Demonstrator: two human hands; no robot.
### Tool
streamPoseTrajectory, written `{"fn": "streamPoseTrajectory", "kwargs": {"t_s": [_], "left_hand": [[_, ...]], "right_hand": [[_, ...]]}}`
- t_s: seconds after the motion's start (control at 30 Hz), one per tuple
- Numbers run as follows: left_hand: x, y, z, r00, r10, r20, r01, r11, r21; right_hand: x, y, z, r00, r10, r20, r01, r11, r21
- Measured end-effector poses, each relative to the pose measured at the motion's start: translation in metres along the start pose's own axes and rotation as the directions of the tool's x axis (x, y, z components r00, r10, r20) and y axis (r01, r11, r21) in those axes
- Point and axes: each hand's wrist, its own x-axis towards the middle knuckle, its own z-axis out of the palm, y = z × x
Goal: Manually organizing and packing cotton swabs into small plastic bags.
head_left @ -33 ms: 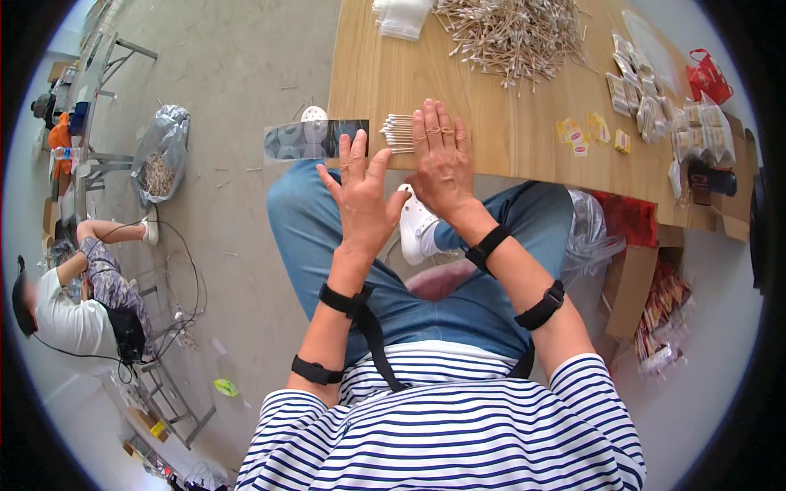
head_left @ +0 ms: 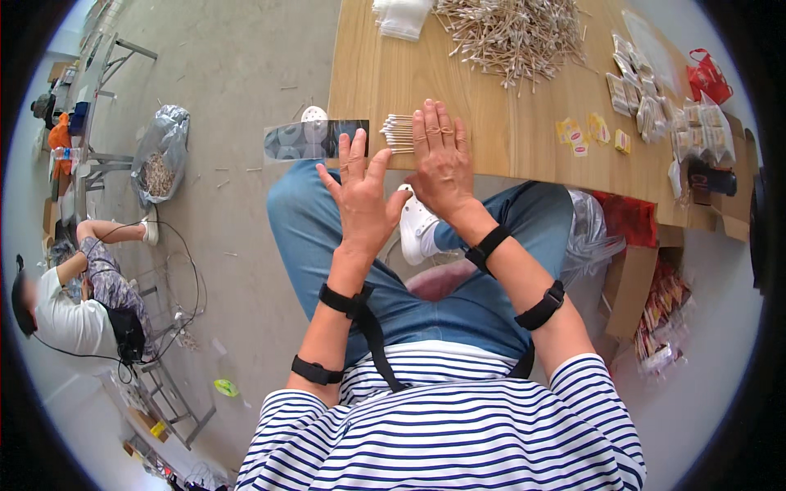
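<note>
My right hand (head_left: 443,159) lies flat at the near edge of the wooden table (head_left: 499,139), fingers stretched forward. It covers the right end of a small row of cotton swabs (head_left: 398,133), whose white tips point left. Just left of it is my left hand (head_left: 363,196), fingers spread, holding nothing. Its fingertips reach over a clear plastic sheet or bag (head_left: 286,141) that sticks out past the table's left edge; whether they touch it I cannot tell. A big loose heap of cotton swabs (head_left: 524,37) lies farther back.
Clear bags (head_left: 403,18) are stacked at the far left of the table. Yellow-and-white cards (head_left: 571,132) and packed swabs (head_left: 626,90) lie to the right. An open carton (head_left: 634,286) stands below right. A plastic bag (head_left: 160,155) and a seated person (head_left: 74,319) are at left.
</note>
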Motion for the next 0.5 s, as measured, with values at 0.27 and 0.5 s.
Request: {"fn": "streamPoseTrajectory", "kwargs": {"t_s": [0.27, 0.5], "left_hand": [[0.011, -0.004, 0.001, 0.999, 0.030, -0.023, -0.030, 1.000, 0.009], [0.007, -0.004, 0.000, 1.000, 0.015, -0.011, -0.015, 1.000, -0.006]], "right_hand": [[0.000, 0.000, 0.005, 1.000, -0.001, -0.030, 0.000, 1.000, -0.025], [0.001, 0.000, 0.003, 1.000, 0.009, -0.006, -0.009, 1.000, 0.015]]}}
